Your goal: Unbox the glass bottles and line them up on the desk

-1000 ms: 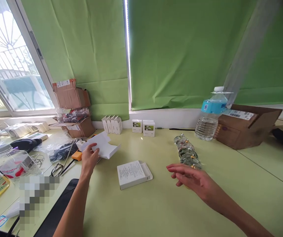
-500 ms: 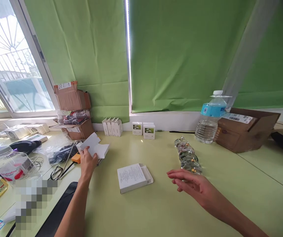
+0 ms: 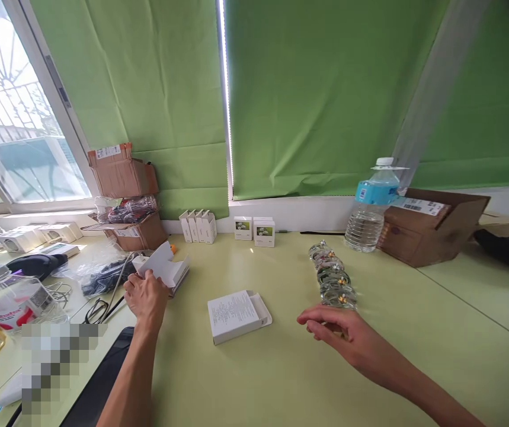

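Note:
At the left of the table, my left hand [image 3: 147, 295] has its fingers closed at the near edge of a folded white paper [image 3: 160, 261], which stands up over a small stack of white paper or card [image 3: 178, 274]. Part of the stack is hidden behind the hand. My right hand [image 3: 338, 335] hovers above the table with fingers loosely bent and thumb a little apart, holding nothing. Just beyond it runs a row of shiny ring-shaped pieces like bracelets [image 3: 332, 274], with small flower-like charms. Between my hands lies a flat white box [image 3: 234, 315], its end flap open to the right.
Against the wall stand narrow white boxes [image 3: 198, 227] and small white boxes with green pictures [image 3: 263, 233]. A large water bottle [image 3: 367, 213] and an open cardboard box [image 3: 427, 228] are at the right. Bottles [image 3: 16, 302], cables and a black flat object [image 3: 103, 379] occupy the left.
My left hand has lowered slightly and moved left at the paper, and its fingers are more bent. My right hand's fingers have curled in slightly. The camera view has shifted a little.

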`<action>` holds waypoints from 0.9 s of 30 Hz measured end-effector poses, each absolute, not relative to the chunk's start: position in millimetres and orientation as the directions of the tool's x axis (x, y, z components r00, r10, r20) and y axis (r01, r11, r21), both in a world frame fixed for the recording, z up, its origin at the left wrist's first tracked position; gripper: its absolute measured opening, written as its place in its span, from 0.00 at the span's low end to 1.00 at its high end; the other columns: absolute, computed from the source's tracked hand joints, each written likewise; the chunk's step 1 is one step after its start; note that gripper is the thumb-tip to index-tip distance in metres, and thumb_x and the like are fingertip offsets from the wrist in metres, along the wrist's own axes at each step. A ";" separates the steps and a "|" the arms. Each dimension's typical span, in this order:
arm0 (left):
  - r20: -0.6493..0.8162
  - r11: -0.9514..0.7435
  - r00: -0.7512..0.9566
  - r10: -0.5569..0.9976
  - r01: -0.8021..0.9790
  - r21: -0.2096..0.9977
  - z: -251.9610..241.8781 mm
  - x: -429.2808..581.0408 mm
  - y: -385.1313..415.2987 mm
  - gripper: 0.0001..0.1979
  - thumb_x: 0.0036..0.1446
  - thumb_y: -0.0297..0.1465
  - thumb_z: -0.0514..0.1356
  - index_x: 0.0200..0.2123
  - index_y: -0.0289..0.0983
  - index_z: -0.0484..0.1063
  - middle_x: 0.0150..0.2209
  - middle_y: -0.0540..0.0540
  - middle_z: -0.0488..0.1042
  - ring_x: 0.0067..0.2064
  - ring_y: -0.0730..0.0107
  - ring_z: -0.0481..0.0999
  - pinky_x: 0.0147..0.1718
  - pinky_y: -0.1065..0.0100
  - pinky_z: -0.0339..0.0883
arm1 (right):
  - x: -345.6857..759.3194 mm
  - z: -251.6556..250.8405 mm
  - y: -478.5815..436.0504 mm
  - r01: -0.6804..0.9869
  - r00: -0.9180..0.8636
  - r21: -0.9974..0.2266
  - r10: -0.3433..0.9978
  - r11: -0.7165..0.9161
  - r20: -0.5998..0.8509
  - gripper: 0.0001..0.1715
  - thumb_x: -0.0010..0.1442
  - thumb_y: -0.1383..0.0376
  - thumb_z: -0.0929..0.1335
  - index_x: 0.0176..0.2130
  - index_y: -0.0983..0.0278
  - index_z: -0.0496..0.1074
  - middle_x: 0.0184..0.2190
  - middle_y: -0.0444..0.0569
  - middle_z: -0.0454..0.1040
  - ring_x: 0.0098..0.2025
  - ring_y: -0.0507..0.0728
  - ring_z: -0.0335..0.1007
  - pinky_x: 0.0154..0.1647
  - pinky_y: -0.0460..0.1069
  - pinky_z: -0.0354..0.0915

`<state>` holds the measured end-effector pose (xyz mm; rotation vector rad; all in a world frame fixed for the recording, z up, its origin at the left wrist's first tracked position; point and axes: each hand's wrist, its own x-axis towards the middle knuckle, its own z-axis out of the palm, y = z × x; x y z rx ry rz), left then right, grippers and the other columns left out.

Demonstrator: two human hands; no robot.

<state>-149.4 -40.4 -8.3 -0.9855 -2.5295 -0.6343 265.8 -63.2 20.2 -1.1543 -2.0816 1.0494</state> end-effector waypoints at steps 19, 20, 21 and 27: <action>0.382 0.292 -0.308 0.871 0.951 0.100 -16.9 -119.0 -37.2 0.19 0.61 0.39 0.53 0.54 0.41 0.66 0.47 0.42 0.77 0.47 0.58 0.76 0.45 0.63 0.64 | 267.2 16.0 -61.8 0.585 -0.494 -0.708 0.866 0.396 0.077 0.21 0.65 0.48 0.60 0.44 0.54 0.75 0.48 0.46 0.73 0.49 0.60 0.67 0.40 0.49 0.67; 0.353 0.287 -0.302 0.885 0.953 0.096 -19.4 -120.4 -37.3 0.19 0.60 0.38 0.54 0.53 0.40 0.66 0.42 0.42 0.78 0.43 0.56 0.77 0.43 0.61 0.65 | 267.3 15.8 -61.6 0.588 -0.495 -0.703 0.865 0.400 0.078 0.21 0.65 0.48 0.60 0.44 0.54 0.75 0.48 0.46 0.73 0.49 0.60 0.67 0.39 0.49 0.67; 0.333 0.288 -0.303 0.893 0.953 0.095 -21.4 -121.7 -37.5 0.19 0.59 0.38 0.55 0.53 0.39 0.67 0.39 0.41 0.79 0.41 0.54 0.78 0.41 0.59 0.65 | 267.3 15.6 -61.5 0.589 -0.497 -0.700 0.864 0.405 0.082 0.21 0.65 0.48 0.60 0.44 0.54 0.75 0.47 0.46 0.73 0.48 0.59 0.67 0.39 0.49 0.67; 0.383 0.201 -0.239 0.892 0.970 0.135 -14.5 -106.2 -39.7 0.23 0.63 0.40 0.50 0.56 0.35 0.64 0.52 0.35 0.72 0.55 0.51 0.70 0.52 0.54 0.60 | 265.8 15.9 -63.3 0.573 -0.523 -0.684 0.844 0.451 0.119 0.20 0.66 0.51 0.59 0.43 0.56 0.75 0.44 0.46 0.74 0.46 0.58 0.68 0.39 0.48 0.66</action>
